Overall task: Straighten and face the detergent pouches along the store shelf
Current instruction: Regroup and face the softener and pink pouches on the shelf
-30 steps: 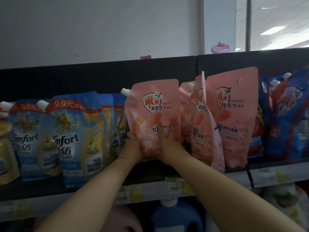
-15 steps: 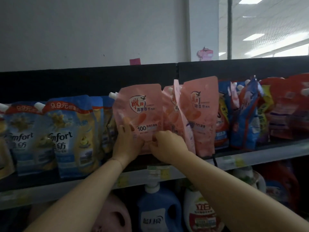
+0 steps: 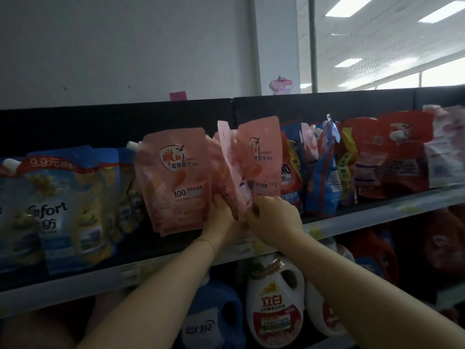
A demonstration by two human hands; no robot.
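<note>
A row of pink detergent pouches stands on the top shelf (image 3: 377, 217). The front-facing pink pouch (image 3: 173, 180) stands upright at the left of the group. Right of it, a pink pouch turned edge-on (image 3: 232, 170) sticks out between the others, in front of another front-facing pink pouch (image 3: 264, 157). My left hand (image 3: 221, 217) reaches up beside the first pouch's lower right corner and touches the edge-on pouch's bottom. My right hand (image 3: 274, 217) grips the lower edge of the edge-on pouch from the right.
Blue Comfort pouches (image 3: 57, 210) fill the shelf to the left. Blue and red pouches (image 3: 327, 167) crowd the right, several leaning. Below the shelf stand detergent jugs, one white (image 3: 274, 306) and one blue (image 3: 214, 318). A black back panel (image 3: 100, 127) runs behind the pouches.
Both hands have left the front-facing pink pouch and moved right to the edge-on pouch. The camera has turned right, showing more red pouches.
</note>
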